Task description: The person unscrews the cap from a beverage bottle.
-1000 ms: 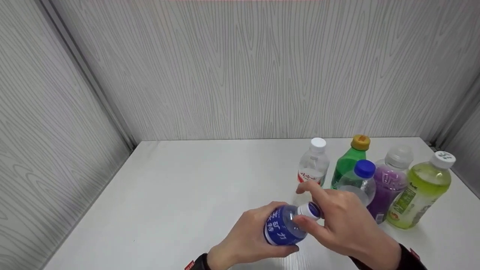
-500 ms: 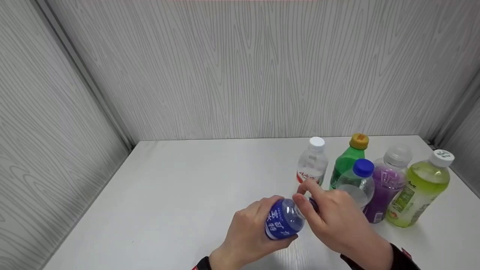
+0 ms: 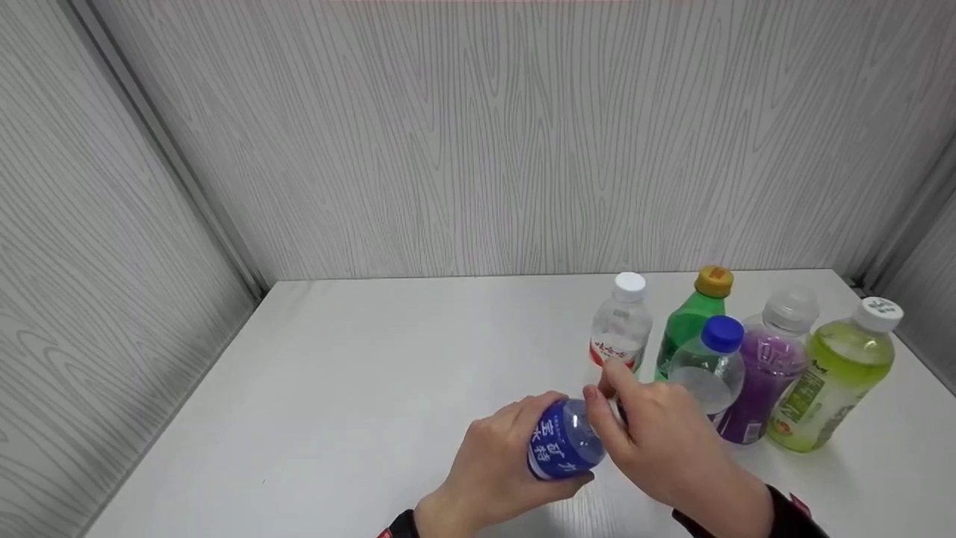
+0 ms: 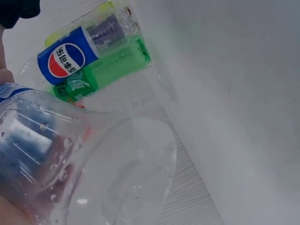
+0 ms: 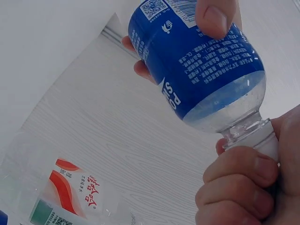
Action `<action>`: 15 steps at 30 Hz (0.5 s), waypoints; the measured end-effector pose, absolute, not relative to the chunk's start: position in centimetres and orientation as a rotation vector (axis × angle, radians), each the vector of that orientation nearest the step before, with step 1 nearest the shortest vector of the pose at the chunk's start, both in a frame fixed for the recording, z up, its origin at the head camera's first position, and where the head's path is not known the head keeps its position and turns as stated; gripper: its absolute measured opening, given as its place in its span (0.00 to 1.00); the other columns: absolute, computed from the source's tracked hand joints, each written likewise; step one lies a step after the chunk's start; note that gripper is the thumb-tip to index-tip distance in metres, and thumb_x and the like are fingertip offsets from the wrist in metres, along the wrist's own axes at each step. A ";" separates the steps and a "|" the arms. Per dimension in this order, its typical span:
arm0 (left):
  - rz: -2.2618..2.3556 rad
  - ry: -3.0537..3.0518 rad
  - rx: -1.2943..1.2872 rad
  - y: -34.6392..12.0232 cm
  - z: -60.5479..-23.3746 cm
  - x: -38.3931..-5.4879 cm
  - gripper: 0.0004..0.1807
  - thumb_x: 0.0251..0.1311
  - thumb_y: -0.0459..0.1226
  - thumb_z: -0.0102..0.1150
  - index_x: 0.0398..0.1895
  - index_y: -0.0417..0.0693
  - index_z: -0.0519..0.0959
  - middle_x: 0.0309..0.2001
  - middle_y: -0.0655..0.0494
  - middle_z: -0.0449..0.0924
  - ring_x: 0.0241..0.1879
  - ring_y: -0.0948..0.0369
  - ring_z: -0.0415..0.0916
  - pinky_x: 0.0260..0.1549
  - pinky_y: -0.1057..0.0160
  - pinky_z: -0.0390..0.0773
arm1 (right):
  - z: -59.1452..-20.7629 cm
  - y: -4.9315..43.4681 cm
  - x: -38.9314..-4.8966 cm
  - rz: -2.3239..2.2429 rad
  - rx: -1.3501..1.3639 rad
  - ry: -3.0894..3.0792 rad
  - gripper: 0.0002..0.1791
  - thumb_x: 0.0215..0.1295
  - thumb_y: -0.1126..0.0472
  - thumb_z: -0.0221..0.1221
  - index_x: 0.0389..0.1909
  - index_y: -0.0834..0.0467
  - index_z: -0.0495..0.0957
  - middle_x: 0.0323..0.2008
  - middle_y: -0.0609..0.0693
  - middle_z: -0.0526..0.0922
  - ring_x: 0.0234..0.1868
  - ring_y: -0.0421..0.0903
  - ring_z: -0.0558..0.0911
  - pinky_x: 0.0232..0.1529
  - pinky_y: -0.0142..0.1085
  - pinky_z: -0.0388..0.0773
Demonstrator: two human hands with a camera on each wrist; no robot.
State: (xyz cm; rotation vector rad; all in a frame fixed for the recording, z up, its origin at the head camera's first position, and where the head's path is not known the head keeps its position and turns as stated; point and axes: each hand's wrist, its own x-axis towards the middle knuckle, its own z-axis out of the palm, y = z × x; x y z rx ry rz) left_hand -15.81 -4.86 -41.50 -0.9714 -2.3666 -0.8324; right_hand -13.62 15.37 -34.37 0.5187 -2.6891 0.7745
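Note:
A clear plastic bottle (image 3: 562, 441) with a blue label is held tilted above the table, its neck toward the right. My left hand (image 3: 499, 459) grips it round the label. At the neck, my right hand (image 3: 665, 441) pinches the white cap (image 5: 262, 143) between thumb and curled fingers, as the right wrist view shows; in the head view those fingers mostly hide the cap. The bottle's clear bottom (image 4: 122, 164) fills the lower left of the left wrist view, with droplets inside. Just beyond the right fingers stands a clear bottle (image 3: 621, 329) with a white cap and red-and-white label.
On the right stand a green bottle (image 3: 694, 317) with an orange cap, a clear bottle (image 3: 709, 366) with a blue cap, a purple bottle (image 3: 765, 373) and a yellow-green bottle (image 3: 836, 373). Grey wood-grain panels (image 3: 478, 142) enclose the white table (image 3: 358, 388).
My right fingers have closed in round the white cap, covering it in the head view. The blue-labelled bottle has shifted slightly and turned in the left hand's grip. The standing bottles have not moved.

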 end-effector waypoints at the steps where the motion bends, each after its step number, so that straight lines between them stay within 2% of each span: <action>1: -0.869 -2.377 -0.979 -4.9 -41.5 -15.8 0.40 0.52 0.56 0.79 0.62 0.47 0.76 0.49 0.58 0.90 0.45 0.66 0.88 0.46 0.67 0.88 | -34.4 15.4 -13.6 0.781 0.528 -2.667 0.08 0.78 0.54 0.57 0.36 0.50 0.74 0.14 0.36 0.68 0.17 0.29 0.66 0.18 0.26 0.66; 8: -1.118 -2.436 -1.080 -5.3 -41.2 -15.8 0.37 0.52 0.54 0.79 0.63 0.50 0.76 0.48 0.59 0.89 0.44 0.70 0.85 0.45 0.73 0.85 | -34.9 15.5 -13.5 0.746 0.676 -2.477 0.07 0.73 0.61 0.60 0.34 0.50 0.73 0.16 0.37 0.75 0.18 0.25 0.69 0.18 0.22 0.68; 15: -1.336 -2.494 -1.179 -5.6 -40.9 -16.0 0.37 0.54 0.51 0.79 0.65 0.53 0.75 0.50 0.58 0.89 0.46 0.72 0.83 0.47 0.74 0.84 | -35.0 15.9 -13.7 0.654 0.858 -2.302 0.10 0.66 0.67 0.63 0.34 0.51 0.72 0.14 0.36 0.71 0.18 0.23 0.67 0.17 0.16 0.64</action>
